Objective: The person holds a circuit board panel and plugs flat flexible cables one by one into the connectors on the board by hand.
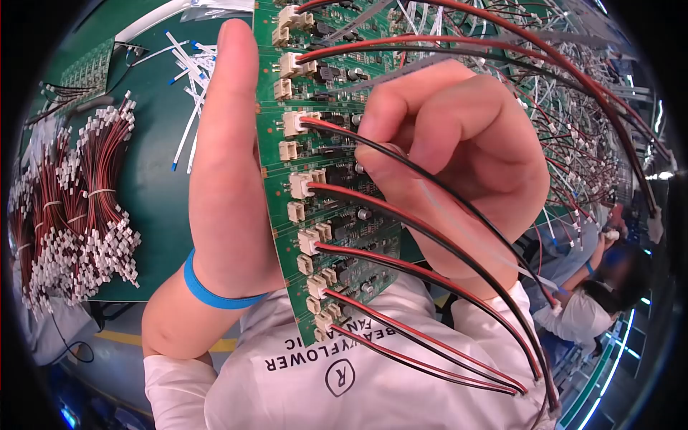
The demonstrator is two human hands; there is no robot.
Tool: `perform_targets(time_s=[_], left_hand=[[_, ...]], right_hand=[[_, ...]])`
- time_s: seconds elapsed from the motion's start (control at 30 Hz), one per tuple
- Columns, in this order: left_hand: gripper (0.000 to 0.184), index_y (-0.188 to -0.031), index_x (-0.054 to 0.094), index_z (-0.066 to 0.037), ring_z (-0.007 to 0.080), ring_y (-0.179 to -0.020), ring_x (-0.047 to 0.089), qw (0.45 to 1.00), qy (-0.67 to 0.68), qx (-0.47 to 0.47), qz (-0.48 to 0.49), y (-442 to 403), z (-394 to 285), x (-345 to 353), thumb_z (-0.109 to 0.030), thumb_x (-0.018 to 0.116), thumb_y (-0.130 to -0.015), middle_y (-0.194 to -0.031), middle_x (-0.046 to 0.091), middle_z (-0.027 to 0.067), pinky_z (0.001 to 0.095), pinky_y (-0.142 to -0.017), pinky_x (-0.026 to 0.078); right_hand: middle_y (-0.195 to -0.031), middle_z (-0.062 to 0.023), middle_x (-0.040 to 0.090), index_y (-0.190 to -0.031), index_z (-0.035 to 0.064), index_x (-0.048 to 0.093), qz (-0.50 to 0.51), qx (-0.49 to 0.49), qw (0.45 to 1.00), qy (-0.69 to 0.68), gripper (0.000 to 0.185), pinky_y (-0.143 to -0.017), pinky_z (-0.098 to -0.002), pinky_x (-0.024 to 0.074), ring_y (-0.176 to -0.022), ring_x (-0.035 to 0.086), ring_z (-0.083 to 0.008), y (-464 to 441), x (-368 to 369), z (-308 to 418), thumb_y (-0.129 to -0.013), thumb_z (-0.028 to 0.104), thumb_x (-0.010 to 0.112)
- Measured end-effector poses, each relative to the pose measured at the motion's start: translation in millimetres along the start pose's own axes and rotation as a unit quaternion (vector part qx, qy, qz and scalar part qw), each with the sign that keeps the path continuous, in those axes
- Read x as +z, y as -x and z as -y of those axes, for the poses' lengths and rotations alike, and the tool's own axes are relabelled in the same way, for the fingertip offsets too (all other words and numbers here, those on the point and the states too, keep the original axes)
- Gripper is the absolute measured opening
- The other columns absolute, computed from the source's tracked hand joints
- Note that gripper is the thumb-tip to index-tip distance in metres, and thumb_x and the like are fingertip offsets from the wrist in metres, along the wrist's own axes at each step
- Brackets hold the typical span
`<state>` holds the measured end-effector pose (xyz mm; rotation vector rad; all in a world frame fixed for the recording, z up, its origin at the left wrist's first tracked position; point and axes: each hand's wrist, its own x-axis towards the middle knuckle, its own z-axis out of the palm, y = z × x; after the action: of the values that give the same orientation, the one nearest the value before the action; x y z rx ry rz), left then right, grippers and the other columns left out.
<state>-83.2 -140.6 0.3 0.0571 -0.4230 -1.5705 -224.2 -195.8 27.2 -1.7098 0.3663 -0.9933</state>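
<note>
A long green circuit board [276, 165] stands upright before me, with cream connectors down its edge and red-black wire pairs [423, 211] plugged into several of them. My left hand [229, 158] grips the board's left edge, thumb stretched along it; its other fingers are hidden behind. My right hand [466, 136] is closed in a pinch at the board's face, beside the middle connectors. A thin, pale flat ribbon cable [448, 211] trails from that pinch across the palm; its tip is hidden by the fingers. More flat ribbon cables [408, 72] cross the upper part of the board.
Bundles of red-black wires with white plugs [93, 201] lie on the green table [158, 215] at left. Loose white-blue flat cables [190, 86] and another board [86, 72] lie farther back. Wired boards [559, 107] pile up at right, where a co-worker [580, 315] sits.
</note>
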Motion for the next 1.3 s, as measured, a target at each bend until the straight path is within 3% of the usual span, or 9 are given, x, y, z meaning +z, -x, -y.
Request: perform_targets(time_s=[0.33,0.53,0.63,0.73,0.87,1.03,1.17,1.3], left_hand=[[0.045,-0.123,0.04,0.008,0.0194,-0.094,0.058,0.998,0.062,0.013,-0.004,0,7,-3,-0.029,0.03,-0.099,-0.107,0.058,0.018,0.0317,-0.089,0.046],[0.051,-0.118,0.047,0.006,0.023,-0.091,0.059,0.977,-0.088,0.023,-0.191,5,7,5,-0.038,0.031,-0.097,-0.103,0.059,0.0179,0.034,-0.085,0.046],[0.055,-0.117,0.048,0.006,0.024,-0.091,0.058,0.979,-0.019,-0.041,-0.199,-4,-1,14,-0.042,0.032,-0.097,-0.102,0.059,0.018,0.0339,-0.084,0.046],[0.056,-0.118,0.048,0.005,0.0239,-0.092,0.058,0.96,-0.021,-0.049,-0.274,-5,3,21,-0.044,0.032,-0.096,-0.103,0.059,0.0177,0.0338,-0.084,0.046],[0.056,-0.119,0.048,0.003,0.0238,-0.095,0.057,0.962,-0.048,-0.046,-0.266,-8,2,22,-0.045,0.032,-0.096,-0.106,0.058,0.0173,0.0344,-0.086,0.045],[0.057,-0.119,0.048,0.003,0.0239,-0.096,0.058,0.985,-0.039,-0.076,-0.149,-3,-2,5,-0.047,0.031,-0.096,-0.109,0.058,0.0171,0.0347,-0.087,0.046],[0.058,-0.118,0.048,0.004,0.0235,-0.097,0.058,0.973,-0.089,-0.096,-0.191,-3,-4,5,-0.047,0.03,-0.096,-0.109,0.058,0.0172,0.0346,-0.088,0.046],[0.057,-0.118,0.047,0.004,0.0215,-0.096,0.058,0.985,-0.065,-0.092,-0.128,-2,-4,-9,-0.046,0.031,-0.096,-0.107,0.058,0.0164,0.0331,-0.089,0.045]], right_hand=[[-0.088,-0.0141,0.055,-0.08,0.0031,0.047,0.017,-0.03,0.999,0.035,0.026,-0.065,-0.0194,0.0401,-0.072,0.05,-0.01,-1,-2,-5,-0.072,-0.017,0.062],[-0.086,-0.0133,0.056,-0.083,0.0017,0.048,0.026,-0.078,0.993,0.088,0.028,-0.064,-0.0215,0.0438,-0.073,0.054,-0.0129,0,-1,-11,-0.07,-0.018,0.064],[-0.086,-0.0134,0.057,-0.085,0.0003,0.049,0.02,-0.072,0.992,0.103,0.029,-0.065,-0.0226,0.0461,-0.074,0.056,-0.0144,0,0,-10,-0.069,-0.018,0.065],[-0.084,-0.0122,0.057,-0.084,-0.0003,0.05,0.004,-0.082,0.99,0.112,0.029,-0.064,-0.0228,0.0466,-0.073,0.056,-0.015,0,0,-13,-0.067,-0.017,0.066],[-0.072,-0.0057,0.056,-0.074,0.0019,0.054,-0.08,-0.104,0.987,0.09,0.019,-0.048,-0.0232,0.045,-0.059,0.055,-0.0142,-1,11,-23,-0.064,-0.008,0.067],[-0.073,-0.0063,0.056,-0.074,0.0028,0.055,-0.073,-0.088,0.99,0.087,0.02,-0.052,-0.0264,0.0456,-0.062,0.057,-0.0182,1,11,-22,-0.062,-0.01,0.065],[-0.073,-0.0066,0.056,-0.075,0.0041,0.055,-0.06,-0.083,0.99,0.098,0.023,-0.059,-0.0303,0.046,-0.066,0.057,-0.0233,3,12,-24,-0.06,-0.01,0.064],[-0.073,-0.0063,0.056,-0.075,0.0059,0.055,-0.06,-0.09,0.988,0.115,0.024,-0.06,-0.0313,0.0458,-0.067,0.057,-0.0246,3,15,-32,-0.059,-0.009,0.065]])
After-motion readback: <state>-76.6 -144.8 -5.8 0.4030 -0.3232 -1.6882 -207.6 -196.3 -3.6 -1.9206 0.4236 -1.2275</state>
